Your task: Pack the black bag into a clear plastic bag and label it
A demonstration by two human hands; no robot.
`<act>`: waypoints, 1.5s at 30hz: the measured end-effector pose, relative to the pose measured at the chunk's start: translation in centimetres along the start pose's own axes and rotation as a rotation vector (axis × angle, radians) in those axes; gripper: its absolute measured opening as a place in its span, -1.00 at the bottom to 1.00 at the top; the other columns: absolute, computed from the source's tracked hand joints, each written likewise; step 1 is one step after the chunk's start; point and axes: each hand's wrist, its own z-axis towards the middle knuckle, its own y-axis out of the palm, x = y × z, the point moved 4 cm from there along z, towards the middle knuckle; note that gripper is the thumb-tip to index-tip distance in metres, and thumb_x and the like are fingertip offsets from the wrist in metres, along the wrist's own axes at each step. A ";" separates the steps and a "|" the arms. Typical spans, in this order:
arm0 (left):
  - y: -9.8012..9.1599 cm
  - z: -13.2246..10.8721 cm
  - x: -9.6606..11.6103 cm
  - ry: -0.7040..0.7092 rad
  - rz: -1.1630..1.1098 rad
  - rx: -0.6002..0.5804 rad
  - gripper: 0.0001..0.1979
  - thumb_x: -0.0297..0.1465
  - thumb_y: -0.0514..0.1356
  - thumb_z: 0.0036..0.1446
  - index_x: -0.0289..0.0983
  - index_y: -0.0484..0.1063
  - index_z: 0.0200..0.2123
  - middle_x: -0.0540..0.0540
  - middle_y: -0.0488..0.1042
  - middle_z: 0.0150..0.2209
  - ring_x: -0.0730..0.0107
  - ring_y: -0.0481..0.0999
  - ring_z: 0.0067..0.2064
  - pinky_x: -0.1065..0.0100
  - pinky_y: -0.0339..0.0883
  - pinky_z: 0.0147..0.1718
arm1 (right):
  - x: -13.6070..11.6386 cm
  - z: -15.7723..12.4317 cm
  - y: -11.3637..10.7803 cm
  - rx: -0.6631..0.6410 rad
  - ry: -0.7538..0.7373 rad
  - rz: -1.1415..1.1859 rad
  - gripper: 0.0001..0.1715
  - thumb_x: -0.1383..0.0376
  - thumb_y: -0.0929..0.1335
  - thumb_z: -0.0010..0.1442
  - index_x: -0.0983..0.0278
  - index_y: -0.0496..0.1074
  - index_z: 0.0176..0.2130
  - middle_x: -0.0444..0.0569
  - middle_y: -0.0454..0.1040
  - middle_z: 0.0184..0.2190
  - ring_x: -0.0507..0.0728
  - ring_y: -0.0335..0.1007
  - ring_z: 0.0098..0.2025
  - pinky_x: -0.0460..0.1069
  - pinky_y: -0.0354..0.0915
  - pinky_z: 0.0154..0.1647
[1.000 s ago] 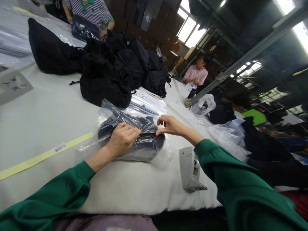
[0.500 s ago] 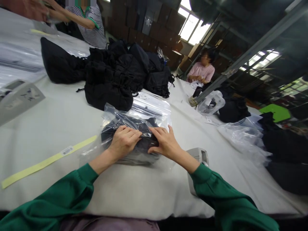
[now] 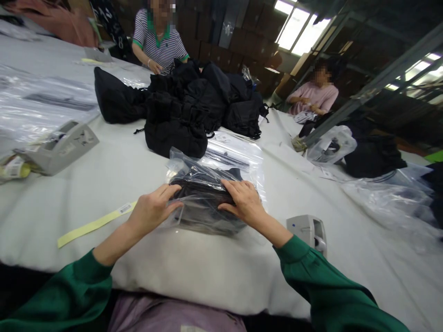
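A clear plastic bag (image 3: 194,205) with folded black cloth inside lies flat in front of me. My left hand (image 3: 155,205) grips its left side, thumb lower and fingers on top. At the right side, my right hand (image 3: 244,200) holds the bag with thumb and fingers apart over the plastic. The bag's upper flap is crumpled and folded over the dark cloth. Beyond it, flat clear bags (image 3: 238,152) lie partly beneath the package. A yellow paper strip (image 3: 90,227) with a barcode label rests left of my left hand.
Black drawstring bags (image 3: 187,106) are heaped behind the package. Grey tape dispensers stand at left (image 3: 71,145) and right (image 3: 308,230). Loose plastic (image 3: 391,198) lies at far right beside a metal post (image 3: 360,97). Two people are across the table (image 3: 277,184).
My left hand has moved from the middle of the bag to its left side. My right hand stays at the right side. The view has swung left, bringing the left dispenser fully in.
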 end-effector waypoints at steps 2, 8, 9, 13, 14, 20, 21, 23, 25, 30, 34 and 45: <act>0.2 0.5 -0.7 0.019 -0.163 -0.056 -0.78 -0.21 0.23 0.20 -0.21 0.45 -0.18 0.00 0.49 -0.39 0.41 0.46 -0.41 0.42 0.29 -0.40 | 0.1 0.0 -0.2 0.000 0.006 0.009 -0.15 0.05 0.50 0.11 0.37 0.23 0.22 0.22 0.43 0.08 0.34 0.36 0.07 0.23 0.12 0.13; -0.6 2.5 -1.7 0.079 -0.201 0.033 -0.77 -0.23 0.20 0.22 -0.25 0.50 -0.37 -0.13 0.46 -0.14 0.44 0.43 -0.34 0.39 0.33 -0.33 | -0.3 -0.1 -0.9 0.031 0.054 0.076 -0.08 -0.07 0.49 0.06 0.31 0.23 0.22 0.22 0.44 0.09 0.37 0.34 0.12 0.38 -0.04 0.24; -0.7 2.7 -1.8 0.079 -0.183 0.041 -0.78 -0.22 0.20 0.21 -0.24 0.51 -0.36 -0.16 0.43 -0.05 0.43 0.43 -0.33 0.37 0.35 -0.32 | -0.6 0.1 -1.1 0.052 0.061 0.091 -0.09 -0.09 0.48 0.07 0.30 0.23 0.23 0.23 0.43 0.10 0.38 0.33 0.13 0.40 -0.07 0.25; -0.4 3.2 -2.2 0.089 -0.268 -0.051 -0.76 -0.23 0.20 0.21 -0.25 0.50 -0.42 -0.17 0.41 0.10 0.36 0.50 -0.23 0.33 0.39 -0.22 | -2.6 1.8 -1.0 0.122 0.037 0.194 -0.14 -0.07 0.46 0.11 0.30 0.26 0.21 0.22 0.41 0.13 0.34 0.31 0.16 0.35 -0.10 0.29; -0.2 3.4 -2.4 0.093 -0.308 -0.088 -0.75 -0.23 0.20 0.21 -0.25 0.49 -0.44 -0.16 0.44 0.08 0.33 0.52 -0.18 0.33 0.40 -0.18 | -3.0 2.3 -0.8 0.129 0.039 0.227 -0.20 -0.05 0.46 0.12 0.29 0.29 0.19 0.19 0.43 0.11 0.32 0.33 0.15 0.32 -0.07 0.29; 0.1 4.2 -5.0 -0.010 -0.472 -0.226 -0.70 -0.20 0.22 0.16 -0.27 0.48 -0.53 -0.16 0.47 0.07 0.36 0.55 -0.28 0.37 0.42 -0.32 | -3.0 3.8 0.1 0.197 0.147 0.298 -0.69 0.12 0.43 0.23 0.21 0.49 -0.07 0.03 0.59 -0.10 0.23 0.49 -0.06 0.19 0.13 0.14; 0.0 3.8 -5.5 -0.026 -0.480 -0.253 -0.73 -0.19 0.23 0.14 -0.26 0.50 -0.46 -0.18 0.41 0.13 0.38 0.54 -0.30 0.36 0.43 -0.33 | -2.9 3.8 0.1 0.205 0.148 0.292 -0.71 0.13 0.43 0.24 0.20 0.50 -0.09 0.03 0.60 -0.12 0.22 0.49 -0.09 0.18 0.14 0.13; -0.2 2.3 -6.3 -0.072 -0.489 -0.271 -0.73 -0.16 0.30 0.05 -0.22 0.52 -0.25 -0.21 0.29 0.23 0.29 0.54 -0.19 0.27 0.45 -0.20 | -2.8 3.7 0.2 0.218 0.139 0.278 -0.73 0.13 0.43 0.24 0.20 0.51 -0.10 0.01 0.60 -0.13 0.21 0.50 -0.12 0.17 0.14 0.11; -0.1 -0.1 -6.9 -0.211 -0.531 -0.238 -0.47 -0.16 0.40 -0.10 -0.17 0.44 -0.05 -0.21 0.33 0.19 0.17 0.50 -0.03 0.16 0.41 -0.05 | -2.7 3.6 0.2 0.230 0.136 0.267 -0.73 0.13 0.43 0.23 0.20 0.51 -0.10 -0.01 0.61 -0.13 0.21 0.50 -0.14 0.16 0.14 0.11; 3.9 -6.2 -7.9 -0.814 -0.986 0.058 -0.59 -0.05 0.37 -0.10 -0.25 0.44 -0.35 -0.03 0.50 -0.44 0.34 0.47 -0.40 0.32 0.39 -0.35 | -2.6 3.6 0.3 0.209 0.146 0.276 -0.75 0.13 0.44 0.22 0.19 0.53 -0.13 0.00 0.61 -0.14 0.21 0.51 -0.16 0.16 0.15 0.10; 7.0 -7.0 -8.6 -0.932 -1.050 0.265 -0.50 0.10 0.23 -0.03 -0.26 0.37 -0.47 0.03 0.38 -0.58 0.41 0.35 -0.55 0.36 0.29 -0.52 | -2.6 3.9 0.4 0.197 0.164 0.293 -0.76 0.12 0.46 0.19 0.16 0.55 -0.16 -0.04 0.62 -0.17 0.20 0.52 -0.16 0.15 0.15 0.10; 0.8 1.6 -1.1 0.053 -0.156 0.200 -0.39 -0.08 0.35 0.02 -0.18 0.37 0.11 -0.24 0.42 0.15 -0.08 0.30 0.20 -0.21 -0.17 0.28 | -2.8 3.9 0.1 0.201 0.186 0.263 -0.74 0.13 0.49 0.15 0.18 0.56 -0.17 -0.04 0.62 -0.18 0.20 0.50 -0.17 0.13 0.18 0.02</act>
